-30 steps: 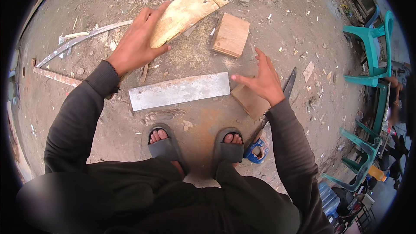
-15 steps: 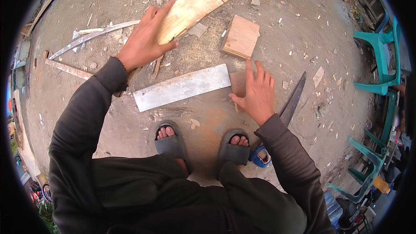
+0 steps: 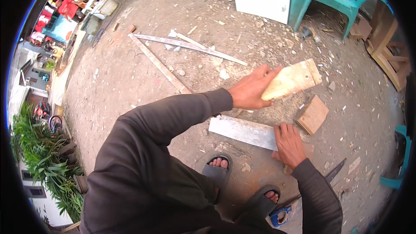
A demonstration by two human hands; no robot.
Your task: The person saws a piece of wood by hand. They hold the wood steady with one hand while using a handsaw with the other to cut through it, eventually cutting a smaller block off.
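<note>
With our left hand we clasp the pale plank by its near end, just beyond the grey board, seemingly to steady it, while our right hand covers the board's right end, gripping or resting, we cannot tell.

left hand: gripping, arm bent | right hand: fingers together, slightly curled

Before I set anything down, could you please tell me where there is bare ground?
Mostly bare dirt lies between the green plants and the rusty strip. It is crowded around the left hand and right hand: yellowish board, wooden block, grey strip.
</note>
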